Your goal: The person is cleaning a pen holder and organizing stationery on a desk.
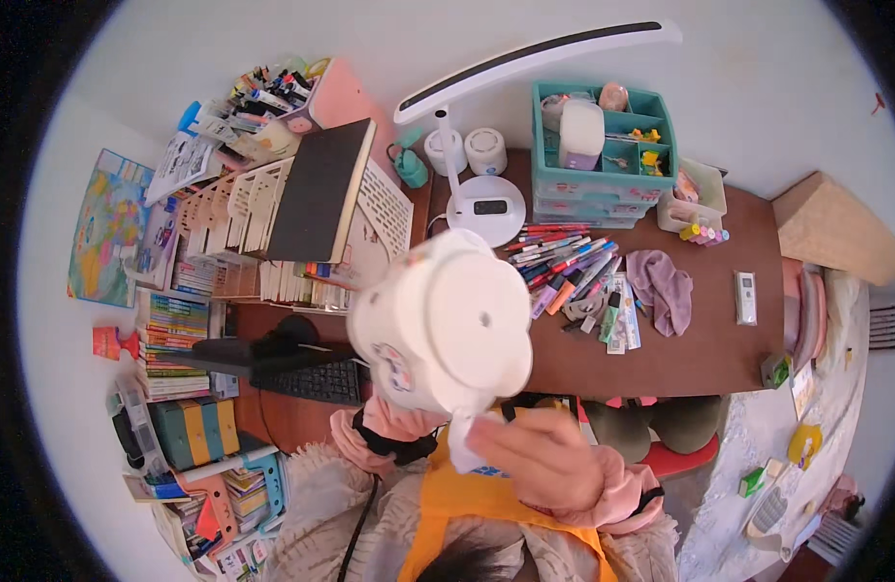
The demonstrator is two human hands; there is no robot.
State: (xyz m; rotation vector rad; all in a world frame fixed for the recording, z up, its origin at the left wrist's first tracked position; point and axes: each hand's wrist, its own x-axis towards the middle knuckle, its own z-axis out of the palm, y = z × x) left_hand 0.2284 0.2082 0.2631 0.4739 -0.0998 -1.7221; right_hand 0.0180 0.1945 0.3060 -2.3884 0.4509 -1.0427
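Note:
A white plastic container with a scalloped outline is held up in front of me, its round base facing the camera. Printed pictures mark its side, and a small hole shows in the base. My left hand is hidden behind it; only the pink left sleeve shows, leading up to its lower edge. My right hand, blurred, holds a white cloth or tissue against the container's lower rim. On the desk just beyond lies a heap of pens and markers, with a purple cloth beside it.
A desk lamp and a teal drawer organizer stand at the back of the brown desk. To the left are a black notebook on a book rack, a keyboard and stacked books. A white remote lies right.

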